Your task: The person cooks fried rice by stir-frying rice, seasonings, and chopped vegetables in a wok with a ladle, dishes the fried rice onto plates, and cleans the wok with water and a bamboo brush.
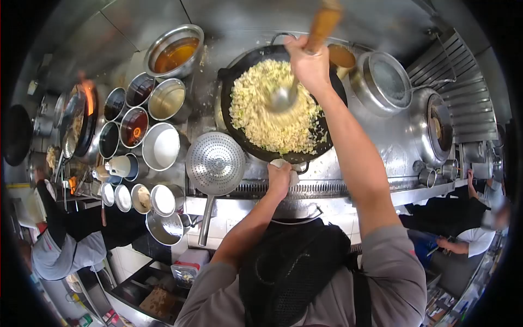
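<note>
A large black wok (248,143) holds a heap of fried rice (256,103) with bits of green in it. My right hand (310,62) is wrapped round the wooden handle of a metal ladle (283,99), whose bowl is blurred over the middle of the rice. At the wok's near rim, my left hand (279,177) is closed on a pale folded cloth (293,177), which touches the wok's edge. Part of the right side of the wok is hidden behind my right forearm.
A perforated strainer (216,163) lies left of the wok, beside several containers of sauces and powders and a bowl of oil (177,54). Metal pots (381,82) stand to the right. Co-workers are at the far left (71,250) and far right (474,240).
</note>
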The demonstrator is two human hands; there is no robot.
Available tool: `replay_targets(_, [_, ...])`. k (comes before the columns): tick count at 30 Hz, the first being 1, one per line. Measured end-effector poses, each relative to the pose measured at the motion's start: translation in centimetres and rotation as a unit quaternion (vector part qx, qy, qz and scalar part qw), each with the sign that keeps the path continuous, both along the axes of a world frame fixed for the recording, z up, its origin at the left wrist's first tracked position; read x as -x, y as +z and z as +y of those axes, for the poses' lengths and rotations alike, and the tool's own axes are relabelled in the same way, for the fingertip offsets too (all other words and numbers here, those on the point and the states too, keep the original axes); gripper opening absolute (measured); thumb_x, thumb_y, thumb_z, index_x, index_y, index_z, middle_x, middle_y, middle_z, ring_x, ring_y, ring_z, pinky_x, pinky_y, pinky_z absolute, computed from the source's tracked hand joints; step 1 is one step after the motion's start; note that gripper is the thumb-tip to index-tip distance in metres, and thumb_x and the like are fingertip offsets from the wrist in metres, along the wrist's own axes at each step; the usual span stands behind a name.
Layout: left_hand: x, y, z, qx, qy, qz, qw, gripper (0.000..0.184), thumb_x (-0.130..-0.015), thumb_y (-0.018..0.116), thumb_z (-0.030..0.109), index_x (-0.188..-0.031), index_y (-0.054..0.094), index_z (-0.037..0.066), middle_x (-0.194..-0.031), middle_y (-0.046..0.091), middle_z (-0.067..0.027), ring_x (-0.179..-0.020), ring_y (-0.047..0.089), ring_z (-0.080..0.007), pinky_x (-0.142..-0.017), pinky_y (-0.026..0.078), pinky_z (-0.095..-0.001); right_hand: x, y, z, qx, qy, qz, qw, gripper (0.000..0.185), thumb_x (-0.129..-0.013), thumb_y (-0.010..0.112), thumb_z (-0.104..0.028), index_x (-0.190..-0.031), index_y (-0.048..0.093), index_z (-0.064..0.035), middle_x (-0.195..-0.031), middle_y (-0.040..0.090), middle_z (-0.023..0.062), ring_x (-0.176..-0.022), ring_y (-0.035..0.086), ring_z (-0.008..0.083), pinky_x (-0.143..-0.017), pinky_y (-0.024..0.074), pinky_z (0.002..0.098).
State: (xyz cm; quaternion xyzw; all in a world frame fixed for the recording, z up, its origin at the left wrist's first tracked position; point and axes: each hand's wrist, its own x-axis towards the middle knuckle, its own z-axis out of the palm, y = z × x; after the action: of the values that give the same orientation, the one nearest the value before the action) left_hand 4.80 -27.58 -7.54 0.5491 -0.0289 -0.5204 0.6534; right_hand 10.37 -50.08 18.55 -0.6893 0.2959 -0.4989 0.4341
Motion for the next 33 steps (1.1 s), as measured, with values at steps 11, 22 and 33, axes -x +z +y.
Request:
replay_targets(11, [0.9,4.2,1.5,0.018,0.092,0.041,0.995,0.001,-0.092,0.055,0.009,-0.093,0.056,0.009,-0.087,0.063,-0.0071,-0.074,0.063,-0.0189,-0.053,0.050,-0.0347,3.1,1.7,4.5,-0.099,0.050,-0.006,0.994,0.032,-0.089,0.069,-0.029,-0.073,0.061,-0.0028,-0.063,0.057,-0.0003,-0.062,0.049,0.0066,-0.057,0.0434,0.0298])
replay_targets(22, [5.2,11.9,7.5,0.006,0.053,0.041,0.998,0.011,-0.092,0.054,0.012,-0.099,0.055,0.004,-0.085,0.057,-0.0053,-0.069,0.055,-0.0165,-0.056,0.045,-0.0334,16.0,9.9,11.5,-0.068,0.093,-0.124,0.986,0.036,-0.095,0.063,-0.013,-0.064,0.045,-0.0102,-0.051,0.035,-0.0059,-0.040,0.030,0.0066,-0.041,0.0275,0.0266])
replay_targets(33, [11.4,6.2,12.5,0.021,0.044,-0.008,0.999,0.023,-0.097,0.054,0.017,-0.118,0.046,0.009,-0.098,0.064,-0.0105,-0.078,0.063,-0.0209,-0.061,0.053,-0.0354,22.4,1.7,14.4,-0.058,0.123,-0.155,0.979,0.043,-0.093,0.070,-0.022,-0.061,0.046,-0.0072,-0.051,0.049,-0.0028,-0.046,0.042,0.0037,-0.041,0.0322,0.0233])
